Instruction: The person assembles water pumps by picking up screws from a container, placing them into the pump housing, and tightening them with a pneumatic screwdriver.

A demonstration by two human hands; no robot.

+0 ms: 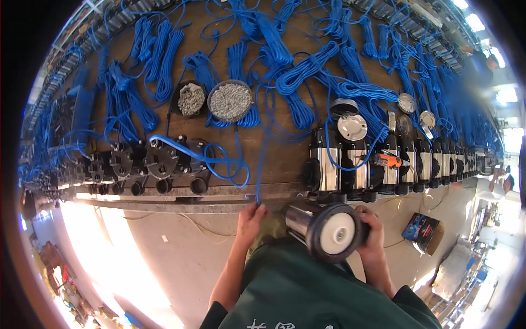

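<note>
My right hand (374, 237) grips a shiny metal pump body (323, 227) with a black rim and a white round end cap that faces me; it lies against my green shirt below the bench edge. My left hand (250, 218) pinches a blue cable (264, 159) that runs from the bench top down over its front edge. The cable leads up among the coiled bundles on the wooden bench (274, 148).
A row of black pump parts (148, 164) lines the bench edge at left, and steel pumps (350, 164) line it at right. Two bowls of small metal pieces (230, 100) stand mid-bench. Many blue cable coils (285, 66) cover the back. A cardboard box (421, 230) lies on the floor.
</note>
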